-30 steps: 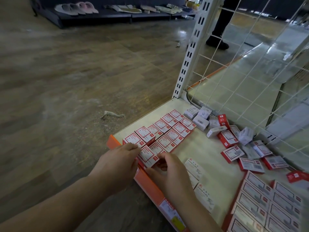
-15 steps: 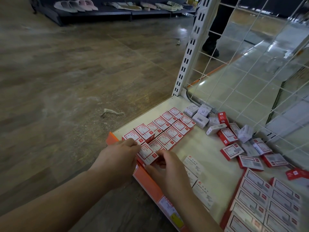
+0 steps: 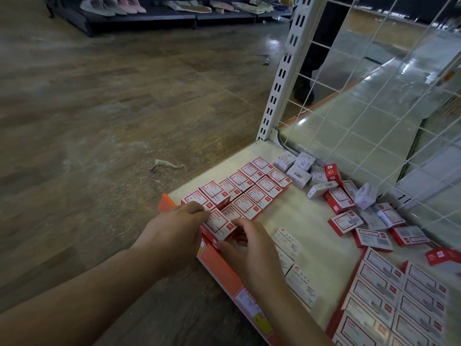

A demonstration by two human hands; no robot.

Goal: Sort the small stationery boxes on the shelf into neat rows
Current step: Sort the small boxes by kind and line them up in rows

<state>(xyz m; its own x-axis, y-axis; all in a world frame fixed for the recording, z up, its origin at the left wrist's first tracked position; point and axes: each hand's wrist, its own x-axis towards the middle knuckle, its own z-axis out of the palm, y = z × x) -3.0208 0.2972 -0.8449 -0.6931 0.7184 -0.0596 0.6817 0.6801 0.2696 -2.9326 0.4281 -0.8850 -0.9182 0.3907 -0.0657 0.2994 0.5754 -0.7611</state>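
Now | red box [image 3: 219, 224] | pinched between left hand [image 3: 174, 231], right hand [image 3: 252, 248]

I have both forearms reaching in from the bottom of the view, bare to the elbow, angled toward one o'clock. My left hand [image 3: 174, 228] lies palm down, knuckles up, its fingertips [image 3: 199, 208] bent forward toward two o'clock. My right hand [image 3: 252, 248] sits just beside it at four o'clock, wrist raised, fingers curled downward and thumb tucked toward the left hand. The two hands are close together, not quite touching.
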